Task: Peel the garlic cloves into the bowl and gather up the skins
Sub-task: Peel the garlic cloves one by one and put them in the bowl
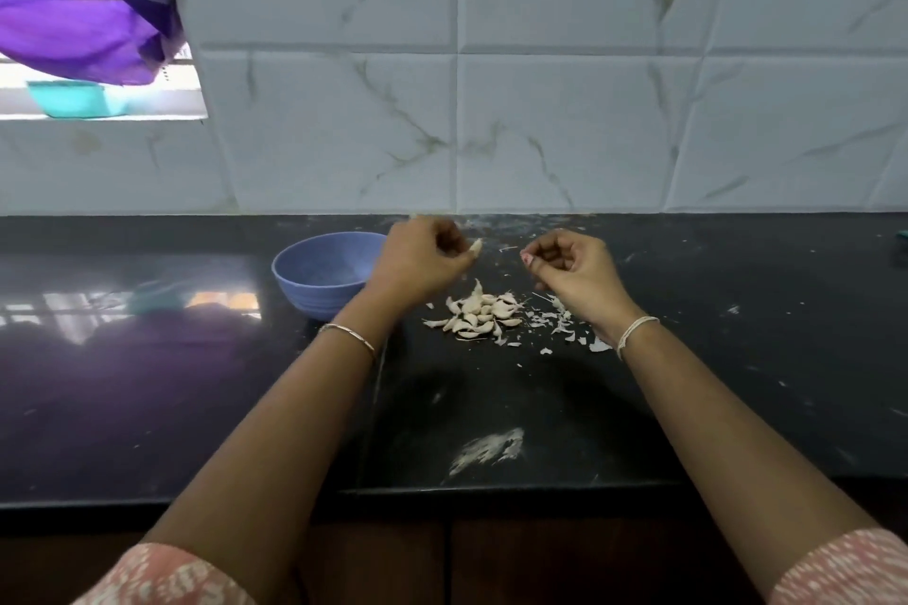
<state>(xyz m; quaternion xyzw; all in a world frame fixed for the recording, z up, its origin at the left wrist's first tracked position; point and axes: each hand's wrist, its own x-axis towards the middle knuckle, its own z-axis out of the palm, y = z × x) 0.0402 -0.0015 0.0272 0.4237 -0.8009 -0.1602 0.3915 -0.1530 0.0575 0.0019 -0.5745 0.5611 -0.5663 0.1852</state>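
Left hand [421, 260]: fingers [444, 227] pinch a clove [475, 246], raised just right of the bowl [324, 271].
Right hand [572, 266]: fingers curled; contents cannot be told.
Pile [484, 315]: cloves on the counter [491, 400] between the wrists.
Skins [560, 325]: scattered just right of the pile.

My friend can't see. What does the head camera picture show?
A person's left hand pinches a small pale garlic clove above a shiny black counter, the right hand curled beside it. Near the hands lie a pile of garlic cloves and scattered white papery skins, with a round lilac-blue bowl to the left.
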